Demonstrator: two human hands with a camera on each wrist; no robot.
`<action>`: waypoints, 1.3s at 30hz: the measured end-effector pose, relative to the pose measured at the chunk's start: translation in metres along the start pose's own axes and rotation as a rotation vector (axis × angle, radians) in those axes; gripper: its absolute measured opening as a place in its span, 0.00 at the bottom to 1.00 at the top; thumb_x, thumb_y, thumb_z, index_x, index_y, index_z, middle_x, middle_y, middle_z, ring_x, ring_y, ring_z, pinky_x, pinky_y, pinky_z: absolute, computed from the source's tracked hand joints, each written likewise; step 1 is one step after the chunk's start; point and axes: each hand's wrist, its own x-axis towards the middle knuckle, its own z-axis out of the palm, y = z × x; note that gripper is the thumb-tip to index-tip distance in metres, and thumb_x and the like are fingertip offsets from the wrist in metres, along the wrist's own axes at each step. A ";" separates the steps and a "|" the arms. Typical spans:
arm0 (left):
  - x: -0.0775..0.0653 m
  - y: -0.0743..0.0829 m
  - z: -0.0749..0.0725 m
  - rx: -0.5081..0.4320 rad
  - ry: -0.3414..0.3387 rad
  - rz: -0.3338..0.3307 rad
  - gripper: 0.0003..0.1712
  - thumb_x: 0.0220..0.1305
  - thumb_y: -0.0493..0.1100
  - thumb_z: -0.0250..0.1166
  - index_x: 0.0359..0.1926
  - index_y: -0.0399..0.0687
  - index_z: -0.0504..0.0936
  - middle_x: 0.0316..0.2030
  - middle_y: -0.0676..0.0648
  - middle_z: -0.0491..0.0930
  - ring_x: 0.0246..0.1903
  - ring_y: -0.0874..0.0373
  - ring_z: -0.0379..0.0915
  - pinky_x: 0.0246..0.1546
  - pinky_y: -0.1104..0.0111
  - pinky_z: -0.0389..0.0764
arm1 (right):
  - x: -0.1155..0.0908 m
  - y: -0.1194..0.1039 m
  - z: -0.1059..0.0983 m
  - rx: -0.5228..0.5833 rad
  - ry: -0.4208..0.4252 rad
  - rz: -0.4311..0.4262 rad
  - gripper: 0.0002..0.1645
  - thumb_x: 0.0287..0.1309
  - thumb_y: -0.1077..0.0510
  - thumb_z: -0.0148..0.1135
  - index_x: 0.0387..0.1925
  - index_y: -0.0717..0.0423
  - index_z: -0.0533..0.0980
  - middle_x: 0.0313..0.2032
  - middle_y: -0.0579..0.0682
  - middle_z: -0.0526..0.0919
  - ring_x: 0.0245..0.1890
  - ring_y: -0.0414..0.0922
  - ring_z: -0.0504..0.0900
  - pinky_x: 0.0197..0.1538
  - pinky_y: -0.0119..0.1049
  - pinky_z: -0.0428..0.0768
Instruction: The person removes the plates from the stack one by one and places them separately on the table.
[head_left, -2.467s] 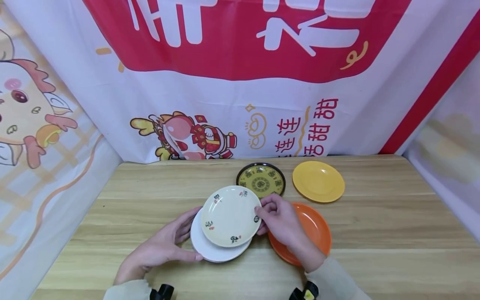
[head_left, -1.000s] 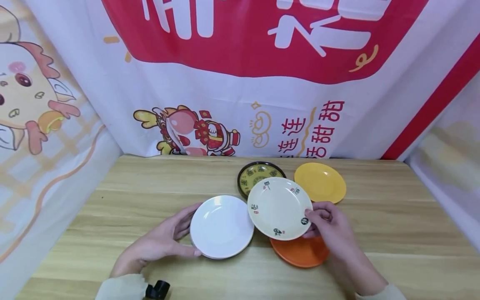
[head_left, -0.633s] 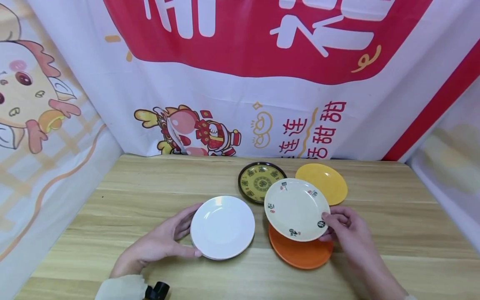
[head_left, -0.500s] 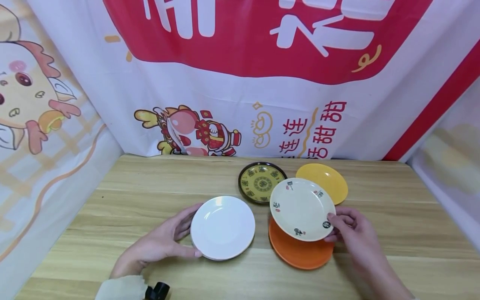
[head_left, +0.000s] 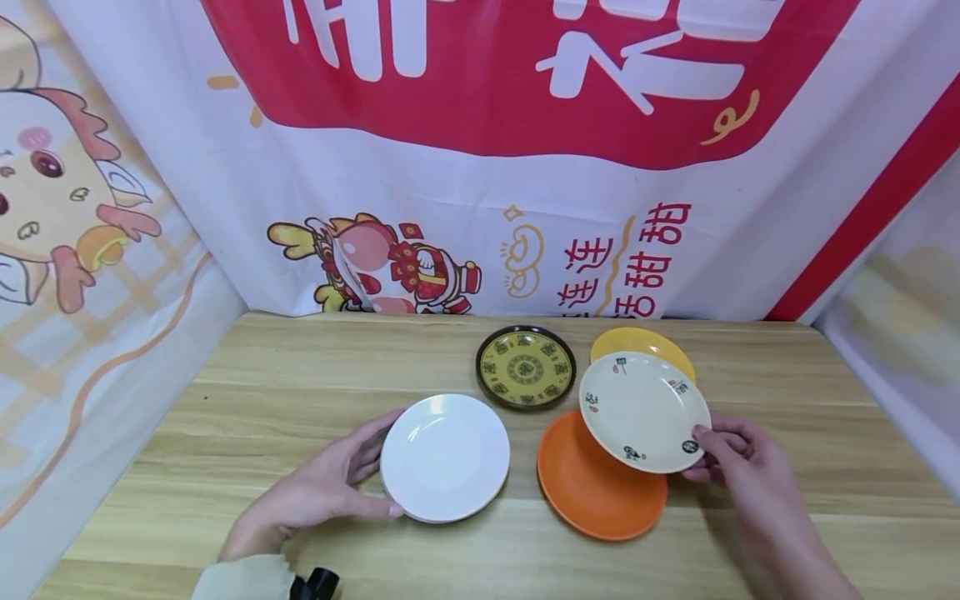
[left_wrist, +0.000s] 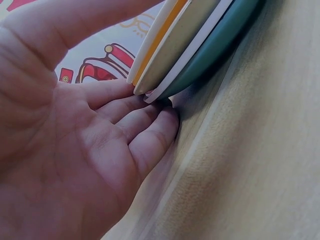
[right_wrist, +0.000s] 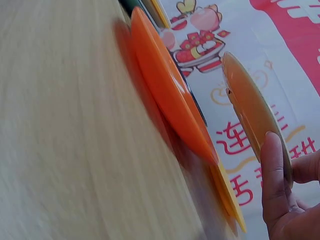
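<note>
In the head view my right hand (head_left: 753, 471) pinches the rim of a cream plate (head_left: 645, 412) printed with small dark and red characters. The right wrist view shows this plate (right_wrist: 252, 105) raised off the table, thumb on its underside. My left hand (head_left: 330, 483) curls round the left side of a stack of plates topped by a white plate (head_left: 445, 458). Its thumb lies at the near rim. Edges in the left wrist view reveal white, orange and cream layers over a green plate (left_wrist: 215, 55) at the bottom.
Under and left of the held plate lies an orange plate (head_left: 600, 492). A yellow plate (head_left: 637, 340), partly covered by it in view, lies behind. Further left is an olive plate (head_left: 525, 367) with a dark rim. A printed cloth (head_left: 450, 183) hangs behind the wooden table (head_left: 315, 358).
My right hand has carried the cream plate from above the white stack to the right, past the olive plate, to above the orange and yellow ones. The left hand stays at the stack.
</note>
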 end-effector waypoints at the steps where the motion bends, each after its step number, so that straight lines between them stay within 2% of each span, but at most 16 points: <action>1: 0.000 0.000 0.000 -0.003 -0.001 -0.004 0.65 0.55 0.41 0.85 0.86 0.52 0.54 0.86 0.41 0.52 0.86 0.37 0.43 0.69 0.88 0.65 | 0.001 0.000 -0.002 0.019 0.007 -0.002 0.29 0.79 0.51 0.62 0.67 0.64 0.64 0.35 0.34 0.86 0.33 0.39 0.87 0.41 0.32 0.93; 10: -0.004 0.001 0.001 -0.043 -0.011 0.006 0.65 0.56 0.38 0.84 0.86 0.47 0.53 0.86 0.36 0.52 0.84 0.33 0.46 0.69 0.87 0.67 | 0.012 0.004 -0.021 0.142 0.047 -0.014 0.21 0.78 0.55 0.63 0.59 0.60 0.66 0.32 0.35 0.86 0.30 0.37 0.88 0.39 0.30 0.92; 17: -0.003 0.000 0.002 -0.025 -0.006 0.016 0.65 0.56 0.38 0.84 0.86 0.46 0.53 0.85 0.36 0.53 0.84 0.34 0.47 0.70 0.87 0.66 | 0.019 0.008 -0.033 0.210 0.078 -0.016 0.18 0.78 0.56 0.62 0.57 0.60 0.65 0.31 0.35 0.87 0.29 0.36 0.88 0.37 0.29 0.91; 24: -0.001 -0.002 0.001 -0.021 -0.009 0.022 0.65 0.56 0.39 0.84 0.86 0.47 0.53 0.85 0.37 0.52 0.85 0.34 0.47 0.70 0.87 0.66 | 0.027 0.018 -0.049 0.307 0.116 -0.030 0.13 0.76 0.59 0.64 0.51 0.57 0.69 0.31 0.37 0.88 0.30 0.36 0.87 0.37 0.29 0.92; 30: -0.001 -0.003 0.001 -0.020 -0.008 0.026 0.65 0.56 0.38 0.84 0.86 0.46 0.52 0.85 0.36 0.52 0.84 0.34 0.47 0.70 0.87 0.66 | 0.037 0.020 -0.062 0.379 0.201 0.043 0.14 0.74 0.58 0.66 0.52 0.54 0.70 0.32 0.38 0.85 0.30 0.36 0.87 0.37 0.29 0.92; 34: -0.001 -0.003 0.001 -0.021 -0.005 0.025 0.66 0.55 0.38 0.84 0.86 0.46 0.52 0.86 0.36 0.52 0.85 0.34 0.46 0.70 0.87 0.66 | 0.044 0.019 -0.071 0.417 0.254 0.088 0.10 0.74 0.58 0.66 0.50 0.52 0.73 0.32 0.39 0.84 0.30 0.37 0.88 0.38 0.30 0.92; 39: -0.001 -0.003 0.001 -0.023 -0.002 0.029 0.65 0.55 0.38 0.84 0.86 0.47 0.53 0.86 0.36 0.52 0.85 0.34 0.45 0.70 0.87 0.66 | 0.049 0.019 -0.079 0.472 0.318 0.104 0.06 0.73 0.62 0.66 0.45 0.51 0.76 0.33 0.40 0.83 0.29 0.38 0.88 0.36 0.32 0.93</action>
